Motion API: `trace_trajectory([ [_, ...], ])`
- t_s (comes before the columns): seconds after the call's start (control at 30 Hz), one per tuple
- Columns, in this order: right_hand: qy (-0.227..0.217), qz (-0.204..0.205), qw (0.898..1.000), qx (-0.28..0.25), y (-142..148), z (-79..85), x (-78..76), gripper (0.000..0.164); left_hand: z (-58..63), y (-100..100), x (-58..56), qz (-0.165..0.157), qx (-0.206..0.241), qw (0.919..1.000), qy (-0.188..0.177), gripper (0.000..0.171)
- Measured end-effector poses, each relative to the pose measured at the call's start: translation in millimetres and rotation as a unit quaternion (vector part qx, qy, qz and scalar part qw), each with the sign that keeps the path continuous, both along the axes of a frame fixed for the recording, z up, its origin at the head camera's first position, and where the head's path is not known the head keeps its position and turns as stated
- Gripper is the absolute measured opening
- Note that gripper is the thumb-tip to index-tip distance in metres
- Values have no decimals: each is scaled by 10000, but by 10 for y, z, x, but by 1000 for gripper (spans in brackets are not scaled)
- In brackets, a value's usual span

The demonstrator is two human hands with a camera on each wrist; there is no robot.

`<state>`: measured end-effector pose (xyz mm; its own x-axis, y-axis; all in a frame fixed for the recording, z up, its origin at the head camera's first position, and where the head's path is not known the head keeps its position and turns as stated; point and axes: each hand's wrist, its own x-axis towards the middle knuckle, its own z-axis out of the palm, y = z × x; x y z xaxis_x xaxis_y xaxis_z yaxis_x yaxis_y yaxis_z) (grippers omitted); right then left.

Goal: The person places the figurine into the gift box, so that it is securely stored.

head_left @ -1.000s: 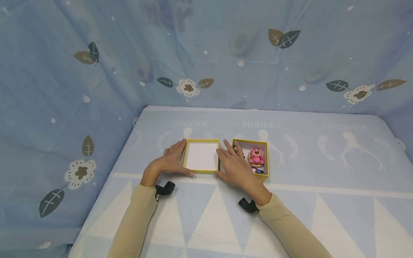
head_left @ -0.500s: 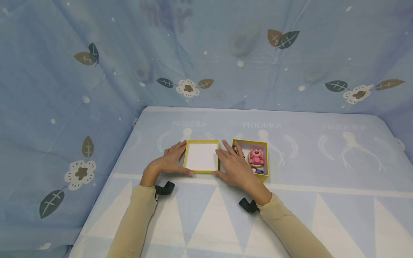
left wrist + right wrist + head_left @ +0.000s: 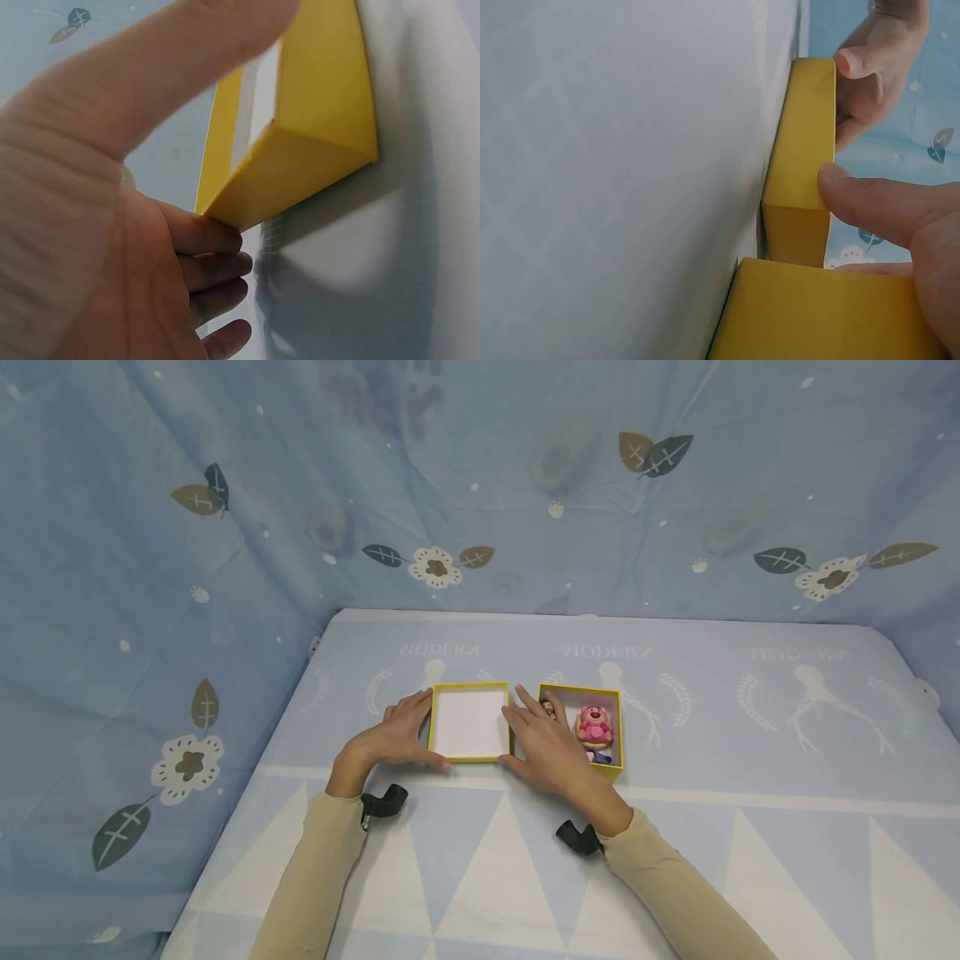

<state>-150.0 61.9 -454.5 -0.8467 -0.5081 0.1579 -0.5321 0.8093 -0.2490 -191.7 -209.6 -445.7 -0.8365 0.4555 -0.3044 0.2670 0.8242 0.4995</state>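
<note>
A shallow square yellow-rimmed box part (image 3: 471, 722), white inside, lies between both hands. My left hand (image 3: 393, 737) is at its left side, fingers along the edge and thumb near the front-left corner. In the left wrist view, the fingertips meet the yellow wall (image 3: 322, 161). My right hand (image 3: 546, 745) is on the right, its thumb touching the near corner of the yellow wall (image 3: 802, 135). Its other fingers stretch over the left edge of a second yellow box (image 3: 618, 727). That box holds a pink bear figure (image 3: 596, 727) and smaller figures, partly hidden by my right hand.
The table (image 3: 750, 710) has a pale blue and white patterned cover. A blue patterned curtain (image 3: 510, 477) hangs along the back and left side. Black wrist mounts (image 3: 385, 800) sit by both sleeves.
The shallow box part has turned slightly between my hands, its left edge shifting a little. Both hands keep nearly the same place. The filled box stays put.
</note>
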Motion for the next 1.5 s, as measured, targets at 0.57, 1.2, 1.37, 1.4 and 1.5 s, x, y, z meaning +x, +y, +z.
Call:
trace_trajectory([
  [0.57,211,53,9997,-117,-7,-16,10,68,16,64,11,-30,9,9984,561,105],
  [1.2,523,-5,9914,-1197,63,150,-44,66,179,11,5,136,1309,9858,1046,103],
  [1.37,492,78,9894,-1363,121,192,-66,65,156,35,-4,194,1466,9814,1222,98],
  [1.4,491,97,9891,-1384,136,199,-72,65,147,40,-6,197,1512,9800,1278,96],
  [1.5,444,128,9883,-1450,196,245,-86,65,135,79,-15,178,1607,9760,1460,93],
])
